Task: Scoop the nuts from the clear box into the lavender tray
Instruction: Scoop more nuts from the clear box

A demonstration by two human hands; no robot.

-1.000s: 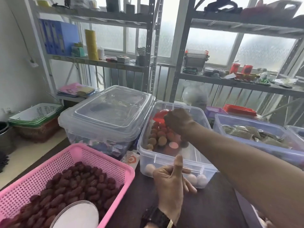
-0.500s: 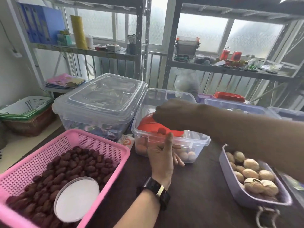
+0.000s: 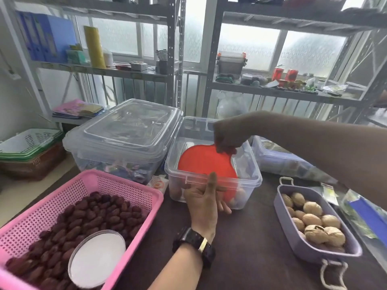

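The clear box point(image 3: 254, 178) stands open at the table's middle with a few round nuts point(image 3: 240, 193) showing through its front wall. A red scoop point(image 3: 201, 162) fills most of the inside, bowl down toward the front. My right hand point(image 3: 227, 137) reaches in from the right and pinches the scoop's handle near the back. My left hand point(image 3: 206, 198) grips the front wall of the box, thumb over the rim. The lavender tray point(image 3: 293, 237) sits to the right of the box, holding several pale walnuts point(image 3: 312, 222).
A pink basket point(image 3: 134, 187) of dark red dates with a round white lid point(image 3: 96, 258) in it fills the near left. A lidded clear tub point(image 3: 125, 130) stands behind it. Another clear bin point(image 3: 278, 160) and packets lie right. Metal shelves back the table.
My right hand has dropped the red scoop deeper into the clear box, tilting its bowl toward the front wall. The view has tipped down, bringing the lavender tray fully in.
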